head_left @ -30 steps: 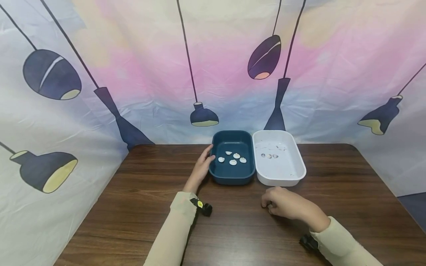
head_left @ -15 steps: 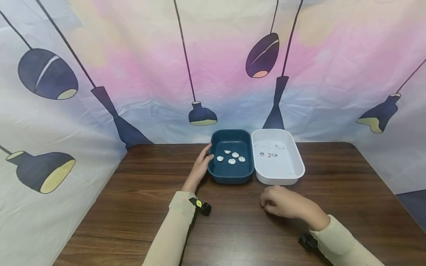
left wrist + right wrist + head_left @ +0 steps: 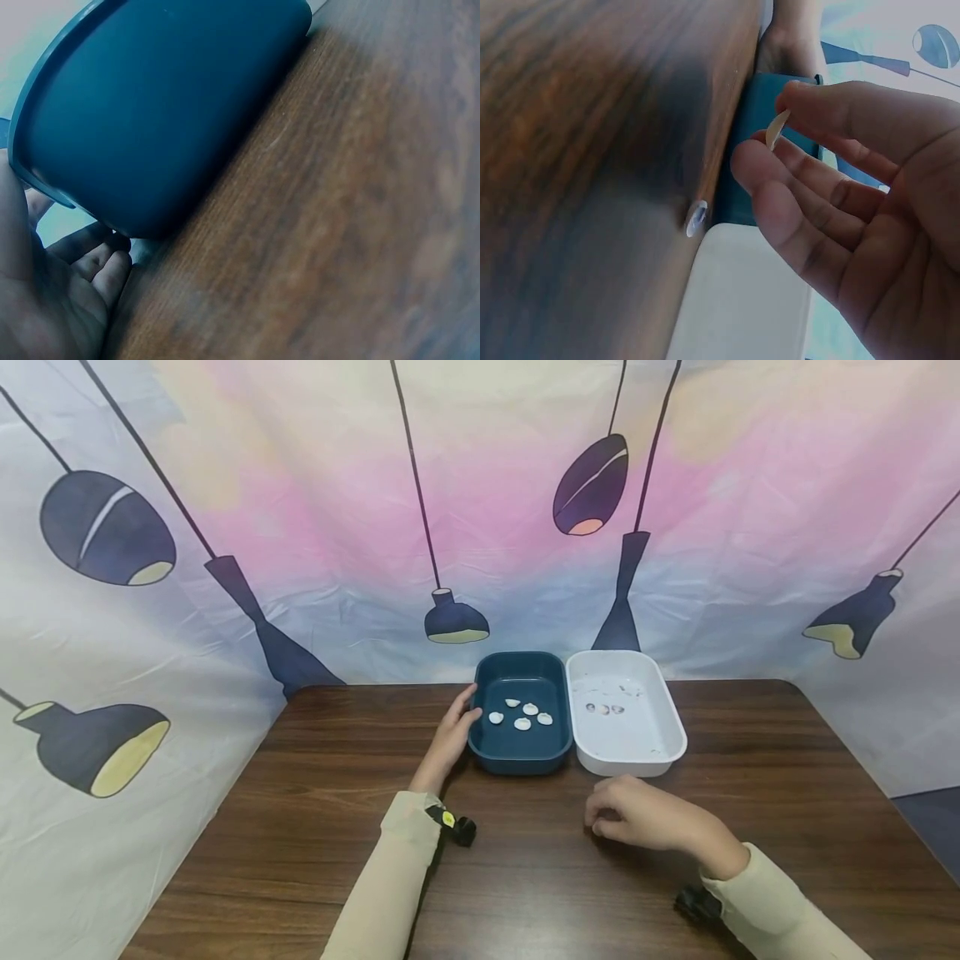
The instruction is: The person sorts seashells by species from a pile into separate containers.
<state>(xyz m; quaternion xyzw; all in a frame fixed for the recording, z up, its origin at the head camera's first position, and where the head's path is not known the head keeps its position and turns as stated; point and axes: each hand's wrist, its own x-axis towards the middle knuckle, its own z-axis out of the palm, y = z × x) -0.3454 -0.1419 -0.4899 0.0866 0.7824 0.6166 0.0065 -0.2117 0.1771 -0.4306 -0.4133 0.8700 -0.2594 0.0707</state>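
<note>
My left hand [image 3: 448, 737] rests against the left side of the dark blue tray [image 3: 525, 756], its thumb and extended fingers touching the wall. Several white seashells [image 3: 522, 724] lie inside that tray. In front of the white tray [image 3: 630, 743], my right hand [image 3: 647, 814] is held low over the table. Between its thumb and a fingertip it pinches a small pale seashell [image 3: 775, 130], seen edge-on in the right wrist view. The head view does not show this shell, as the hand covers it. Another small shell [image 3: 696, 218] sits on the table below the hand.
Three small brownish-purple shells [image 3: 604, 710] and some specks lie in the white tray, which stands right beside the blue one. Both trays are near the back of the wooden table [image 3: 525, 885]. A printed cloth [image 3: 337, 510] hangs behind.
My right hand has risen slightly from the table, with little movement otherwise. The left hand stays at the blue tray. The head view has shifted a little.
</note>
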